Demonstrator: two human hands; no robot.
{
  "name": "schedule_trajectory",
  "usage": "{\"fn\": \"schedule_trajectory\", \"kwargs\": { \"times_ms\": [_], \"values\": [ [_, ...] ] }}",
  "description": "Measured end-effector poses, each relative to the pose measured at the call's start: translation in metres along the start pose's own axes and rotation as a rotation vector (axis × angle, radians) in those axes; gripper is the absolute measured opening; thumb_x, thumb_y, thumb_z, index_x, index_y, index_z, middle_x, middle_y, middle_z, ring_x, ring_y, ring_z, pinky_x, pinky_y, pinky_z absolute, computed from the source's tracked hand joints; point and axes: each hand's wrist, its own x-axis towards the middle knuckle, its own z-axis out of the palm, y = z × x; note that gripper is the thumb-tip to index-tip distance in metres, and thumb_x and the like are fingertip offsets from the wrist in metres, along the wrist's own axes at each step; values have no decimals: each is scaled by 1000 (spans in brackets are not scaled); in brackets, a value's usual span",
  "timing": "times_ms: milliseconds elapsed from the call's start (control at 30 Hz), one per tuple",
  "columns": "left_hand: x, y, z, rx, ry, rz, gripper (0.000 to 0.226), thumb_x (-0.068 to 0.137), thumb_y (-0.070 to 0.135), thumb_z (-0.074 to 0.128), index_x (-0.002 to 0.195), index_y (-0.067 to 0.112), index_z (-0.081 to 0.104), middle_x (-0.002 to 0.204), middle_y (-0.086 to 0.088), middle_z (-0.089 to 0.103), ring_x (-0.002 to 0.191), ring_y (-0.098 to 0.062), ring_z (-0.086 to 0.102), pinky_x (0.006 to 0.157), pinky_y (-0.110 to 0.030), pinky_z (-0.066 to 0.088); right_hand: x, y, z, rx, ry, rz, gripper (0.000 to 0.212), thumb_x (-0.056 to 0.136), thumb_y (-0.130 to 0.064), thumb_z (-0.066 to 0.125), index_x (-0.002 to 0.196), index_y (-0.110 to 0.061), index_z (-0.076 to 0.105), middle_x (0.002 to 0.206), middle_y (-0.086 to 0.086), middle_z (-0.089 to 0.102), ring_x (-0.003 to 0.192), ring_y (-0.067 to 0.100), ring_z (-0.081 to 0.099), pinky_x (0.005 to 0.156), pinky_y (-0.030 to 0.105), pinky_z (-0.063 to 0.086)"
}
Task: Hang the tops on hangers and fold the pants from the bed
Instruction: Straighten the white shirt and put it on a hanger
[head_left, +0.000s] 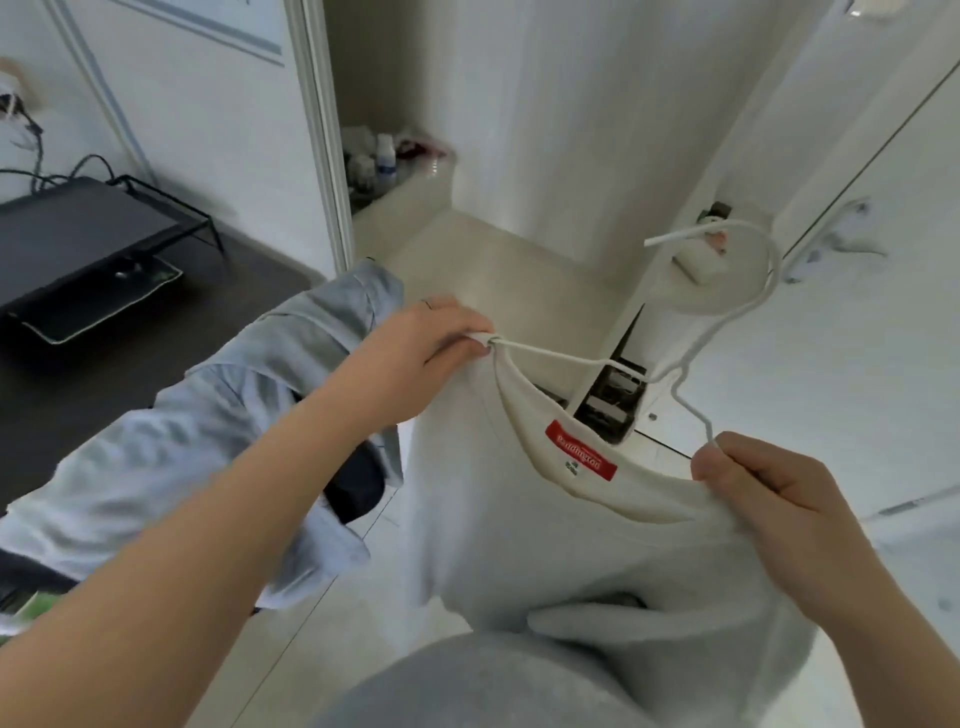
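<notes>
Head view: left hand (431, 343) pinches one tip of hanger (675, 236) plus t-shirt (545, 530) shoulder; right hand (763, 493) pinches other tip at collar. T-shirt hangs mid-air, hanger partly inside neck. Risks: forced tip stretches collar; loosened pinch lets t-shirt slide off.

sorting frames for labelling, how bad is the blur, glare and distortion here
Head view, centre: the white top, its red label and the white hanger between the left hand and right hand are fairly sharp. Head view, lower left: the light blue garment over the forearm is smeared. Head view, edges: the door frame bows from the wide lens; the white panel at right is washed out.
</notes>
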Motion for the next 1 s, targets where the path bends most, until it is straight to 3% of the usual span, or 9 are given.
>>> {"fn": "schedule_trajectory", "kwargs": {
  "times_ms": [200, 267, 367, 467, 533, 600, 733, 900, 1000],
  "values": [
    [79, 1, -1, 21, -21, 104, 15, 99, 13, 61, 105, 5, 73, 91, -9, 63, 91, -21, 58, 84, -33, 45, 59, 5, -15, 88, 43, 33, 37, 99, -15, 57, 63, -8, 49, 58, -7, 38, 55, 7, 34, 48, 14, 27],
    [107, -10, -5, 40, 22, 99, 18, 99, 13, 61, 110, 6, 73, 97, -10, 66, 94, -22, 59, 86, -29, 45, 80, -3, -12, 119, 51, 31, 38, 99, -20, 57, 63, -9, 50, 57, -7, 39, 53, 5, 36, 47, 11, 28],
    [155, -26, -12, 39, 94, 39, 27, 99, 17, 62, 125, 13, 68, 120, -6, 63, 109, -14, 56, 93, -7, 36, 123, -22, -3, 193, 98, 31, 39, 99, -26, 60, 63, -13, 52, 58, -7, 42, 53, 5, 39, 48, 10, 31],
    [203, -39, -19, 81, 111, 28, 47, 98, 28, 62, 144, 22, 51, 147, -2, 47, 133, -18, 44, 106, -14, 25, 171, -40, 3, 285, 220, 23, 42, 92, -40, 60, 72, -5, 51, 63, 0, 43, 58, 10, 40, 52, 19, 32],
    [227, -43, -24, 75, 92, 36, 52, 99, 38, 59, 148, 29, 44, 152, 5, 41, 123, -15, 47, 101, -10, 25, 205, -56, 6, 329, 299, 8, 43, 91, -42, 60, 72, -4, 50, 65, 0, 44, 61, 11, 42, 56, 24, 34],
    [246, -44, -32, 28, 44, 55, 48, 98, 45, 57, 144, 35, 47, 148, 12, 45, 110, -2, 46, 87, -3, 31, 241, -75, 8, 382, 366, -10, 43, 94, -38, 60, 72, -3, 49, 67, 2, 43, 63, 14, 41, 62, 29, 32],
    [278, -44, -62, -168, -72, 112, 31, 98, 41, 57, 128, 36, 60, 126, 24, 59, 111, 13, 51, 91, -4, 38, 315, -114, 10, 415, 459, -67, 46, 98, -32, 60, 69, -2, 39, 68, 6, 33, 65, 18, 32, 62, 32, 27],
    [325, -45, -106, -284, -122, 237, 9, 93, 40, 65, 97, 33, 69, 96, 26, 68, 91, 7, 63, 75, -7, 43, 407, -155, 16, 490, 471, -124, 44, 102, -27, 56, 80, 10, 49, 84, 10, 46, 79, 23, 39, 71, 40, 30],
    [359, -39, -129, -308, -151, 268, 22, 84, 55, 69, 89, 34, 64, 89, 21, 68, 81, 3, 63, 67, -9, 43, 465, -201, 7, 462, 549, -172, 37, 102, -24, 55, 77, 2, 54, 80, 10, 43, 74, 23, 37, 66, 37, 30]
  ]
}}
